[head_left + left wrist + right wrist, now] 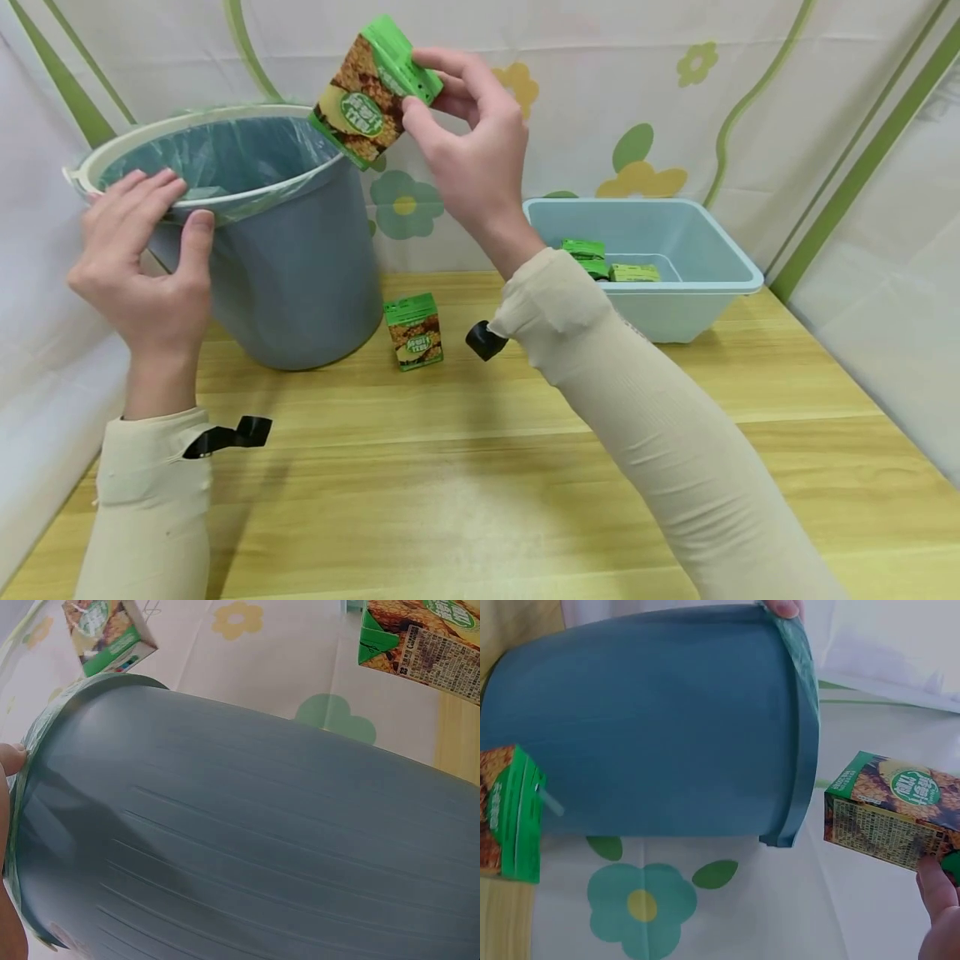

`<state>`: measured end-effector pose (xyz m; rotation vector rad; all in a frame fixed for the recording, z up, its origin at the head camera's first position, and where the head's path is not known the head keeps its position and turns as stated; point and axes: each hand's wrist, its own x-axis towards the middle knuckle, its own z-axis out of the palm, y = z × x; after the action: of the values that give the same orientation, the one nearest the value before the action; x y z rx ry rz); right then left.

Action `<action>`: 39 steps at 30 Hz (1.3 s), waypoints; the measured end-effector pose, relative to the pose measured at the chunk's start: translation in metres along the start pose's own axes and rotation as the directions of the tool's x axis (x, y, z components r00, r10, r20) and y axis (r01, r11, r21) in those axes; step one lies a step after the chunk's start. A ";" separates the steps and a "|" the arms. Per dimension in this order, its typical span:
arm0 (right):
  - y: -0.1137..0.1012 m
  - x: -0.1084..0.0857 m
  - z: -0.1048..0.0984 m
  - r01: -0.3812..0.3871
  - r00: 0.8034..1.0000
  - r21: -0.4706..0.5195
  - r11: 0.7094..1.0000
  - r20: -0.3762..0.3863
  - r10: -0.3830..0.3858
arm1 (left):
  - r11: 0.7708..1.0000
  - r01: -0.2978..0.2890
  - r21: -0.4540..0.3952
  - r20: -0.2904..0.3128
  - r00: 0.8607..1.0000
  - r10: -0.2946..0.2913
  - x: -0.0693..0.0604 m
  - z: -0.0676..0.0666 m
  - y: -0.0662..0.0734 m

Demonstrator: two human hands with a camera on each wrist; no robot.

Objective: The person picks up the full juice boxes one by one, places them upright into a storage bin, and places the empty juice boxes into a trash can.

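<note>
A blue-grey trash bin [292, 275] with a thin green liner [217, 154] folded over its rim stands at the left of the table. My left hand [150, 250] grips that rim, the fingers over the edge and the thumb on the outside. Up beside the bin's right rim, my right hand [472, 125] pinches a green and brown snack box [367, 100] by its green end, the box tilted. The right wrist view also shows this held snack box [892, 806]. A second snack box [415, 332] stands upright on the table, right of the bin.
A light blue plastic basin [660, 312] stands at the back right, holding several green packages [634, 273]. Behind everything hangs a white flowered curtain [570, 100]. The wooden table [450, 500] stretches out in front. Black straps [486, 340] stick out from both sleeves.
</note>
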<state>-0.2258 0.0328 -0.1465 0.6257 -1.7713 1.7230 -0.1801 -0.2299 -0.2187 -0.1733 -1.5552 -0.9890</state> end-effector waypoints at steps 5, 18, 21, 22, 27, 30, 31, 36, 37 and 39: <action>-0.005 0.000 0.011 -0.020 1.000 0.026 0.999 0.013 0.020 | 1.000 0.005 0.000 0.000 1.000 -0.005 0.000 0.000 0.000; -0.004 0.001 0.043 -0.047 0.997 0.030 0.998 0.064 0.045 | 1.000 0.010 0.012 0.014 1.000 -0.010 -0.001 -0.001 -0.001; -0.002 0.002 0.050 -0.050 0.995 -0.002 0.999 0.087 0.050 | 1.000 0.010 0.019 0.016 1.000 -0.010 -0.001 -0.001 -0.001; -0.001 0.002 0.052 -0.050 0.994 -0.014 0.999 0.096 0.051 | 1.000 0.010 0.021 0.017 1.000 -0.011 -0.001 -0.001 -0.002; 0.003 0.002 0.061 -0.064 0.986 -0.088 0.994 0.147 0.077 | 0.999 0.009 0.031 0.021 1.000 -0.010 -0.001 -0.001 -0.003; 0.005 0.002 0.066 -0.082 0.978 -0.140 0.987 0.178 0.106 | 0.999 0.009 0.036 0.025 1.000 -0.010 -0.002 -0.002 -0.004; 0.006 0.002 0.067 -0.084 0.975 -0.158 0.984 0.189 0.113 | 0.999 0.009 0.034 0.025 1.000 -0.010 -0.002 -0.002 -0.004; 0.011 0.004 0.075 -0.075 0.956 -0.289 0.954 0.250 0.151 | 1.000 0.009 0.023 0.015 1.000 -0.009 -0.002 -0.002 -0.003; 0.011 0.004 0.076 -0.065 0.951 -0.320 0.945 0.266 0.155 | 1.000 0.009 0.021 0.012 1.000 -0.010 -0.002 -0.002 -0.003; 0.012 0.005 0.078 -0.034 0.940 -0.388 0.921 0.301 0.162 | 1.000 0.010 0.016 0.006 1.000 -0.010 -0.002 -0.002 -0.003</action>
<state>-0.2442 -0.0444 -0.1513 0.6891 -2.3304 1.3326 -0.1802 -0.2319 -0.2214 -0.1572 -1.5702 -0.9845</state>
